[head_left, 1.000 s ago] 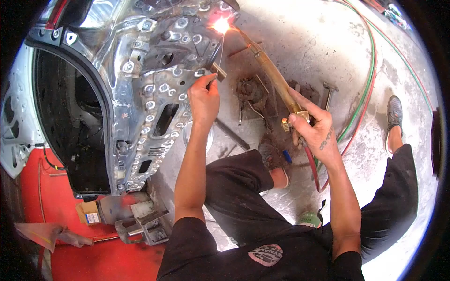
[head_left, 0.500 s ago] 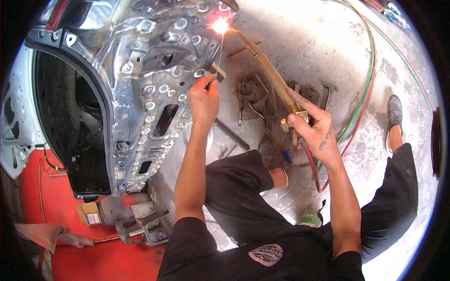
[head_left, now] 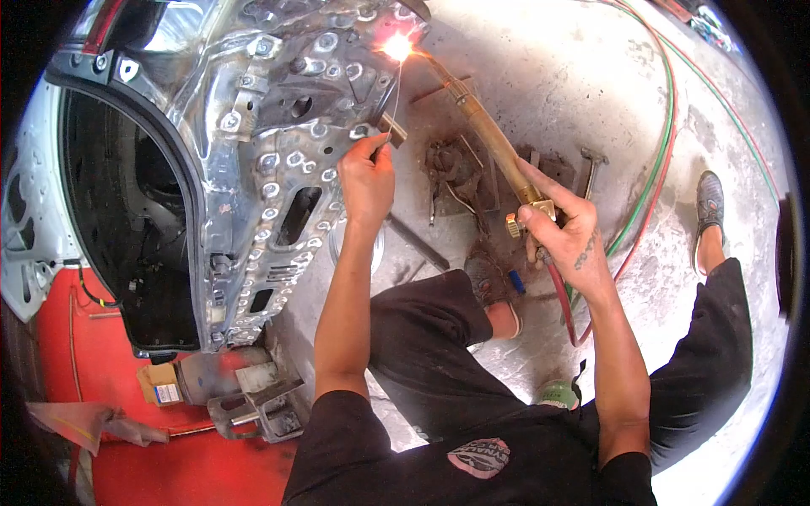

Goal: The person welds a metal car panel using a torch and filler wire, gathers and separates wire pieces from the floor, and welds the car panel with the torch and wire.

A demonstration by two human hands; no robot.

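My right hand (head_left: pixel 564 229) is wrapped round the brass torch (head_left: pixel 489 139) near its valve knobs, with the tip pointing up and left. A bright orange glow (head_left: pixel 396 46) burns between the torch tip and the upper edge of the metal car body panel (head_left: pixel 295 160). Pinched in my left hand (head_left: pixel 369 177) is a thin wire rod (head_left: pixel 398 97), whose upper end runs into the glow. The glare hides the exact contact there. Round weld marks dot the panel just left of my left hand.
Red and green hoses (head_left: pixel 668 126) curve over the floor at the right. A hammer (head_left: pixel 593 164) and dark metal scraps (head_left: pixel 460 173) lie beyond my right hand. A metal bar (head_left: pixel 418 242) lies between my arms. At lower left are a metal clamp-like part (head_left: pixel 261 405) and a small box (head_left: pixel 160 384).
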